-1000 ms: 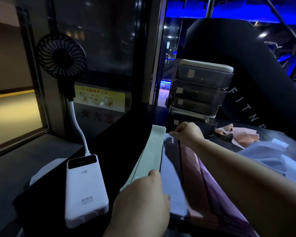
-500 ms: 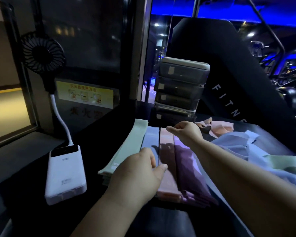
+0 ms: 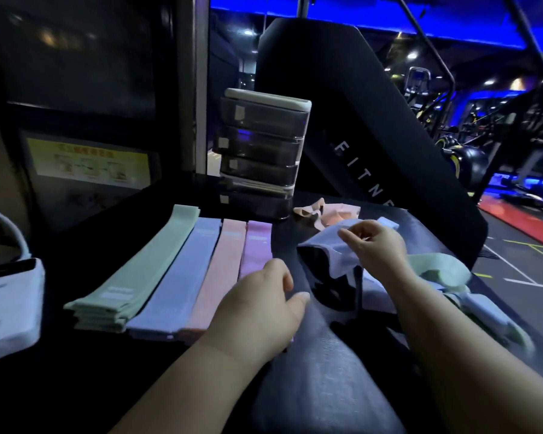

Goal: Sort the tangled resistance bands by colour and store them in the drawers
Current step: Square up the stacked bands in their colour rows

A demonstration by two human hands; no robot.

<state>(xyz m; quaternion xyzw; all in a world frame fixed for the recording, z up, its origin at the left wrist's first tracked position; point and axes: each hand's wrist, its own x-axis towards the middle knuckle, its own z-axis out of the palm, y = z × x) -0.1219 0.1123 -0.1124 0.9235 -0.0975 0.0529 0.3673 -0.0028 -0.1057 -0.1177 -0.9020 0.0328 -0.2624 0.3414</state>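
Four flat stacks of bands lie side by side on the black table: green [image 3: 141, 274], blue [image 3: 182, 274], peach [image 3: 221, 270] and pink [image 3: 257, 245]. My left hand [image 3: 257, 311] rests with relaxed fingers over the near end of the pink stack. My right hand [image 3: 376, 245] grips a loose blue band [image 3: 323, 249] lifted from the tangled pile. The pile holds peach bands [image 3: 329, 214] at the back and green bands [image 3: 436, 270] at the right. The small drawer unit [image 3: 261, 151] stands behind the stacks, its drawers pushed in.
A white power bank [image 3: 10, 308] with a cable lies at the left table edge. A black slanted fitness sign [image 3: 373, 136] rises behind the table. Gym machines and a red mat fill the far right.
My right hand left the far end of the pink stack and moved right to take a blue band from the pile. My left hand slid right along the stacks' near ends. The view turned right.
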